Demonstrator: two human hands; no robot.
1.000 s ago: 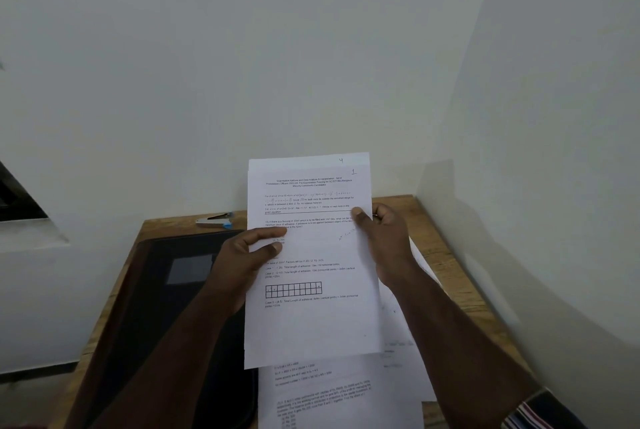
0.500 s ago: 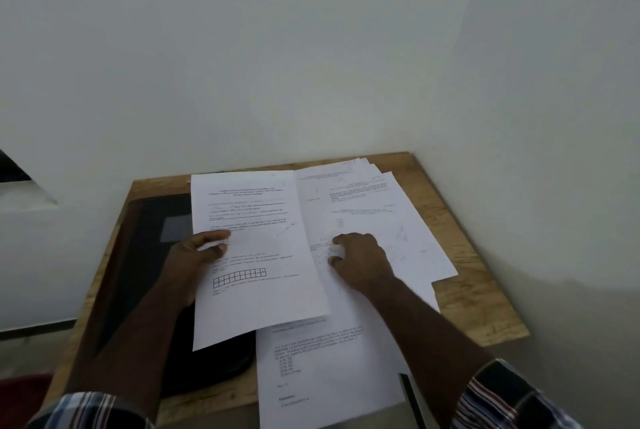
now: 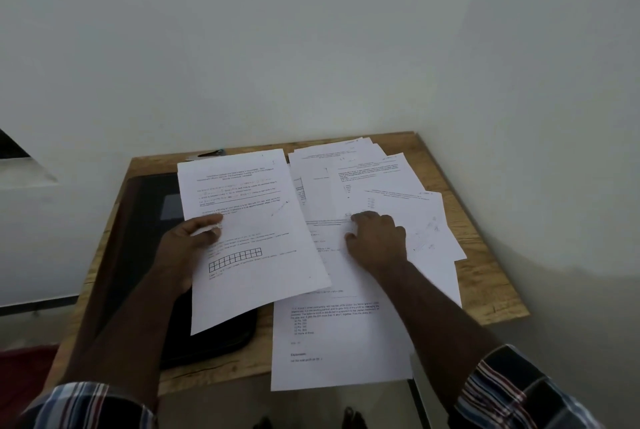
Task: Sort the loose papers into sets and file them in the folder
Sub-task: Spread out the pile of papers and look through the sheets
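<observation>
Wall (image 3: 311,47), pale, fills the top half and the 3 o'clock side.

Surface (image 3: 485,276), wooden, small, set in the corner; its far edge is against the wall.

Folder (image 3: 145,255), black, closed, lies flat on the surface at 9 o'clock, partly covered by a sheet and the left forearm.

Papers (image 3: 381,186), loose printed sheets, fanned and overlapping across the 3 o'clock half of the surface. One long sheet (image 3: 339,352) overhangs the near edge at 6 o'clock.

Set (image 3: 249,227), printed, with a row of boxes drawn low on the top page, lies tilted over the folder's 3 o'clock edge, its corner overlapping the fanned papers.

Left hand (image 3: 190,245): grip holds the set at its 9 o'clock edge, thumb on top, fingers under.

Right hand (image 3: 377,238): rests on the fanned papers, fingers curled with tips pressing a sheet; whether it pinches one cannot be told.

Small object (image 3: 211,153) at 12 o'clock behind the set, mostly hidden.
</observation>
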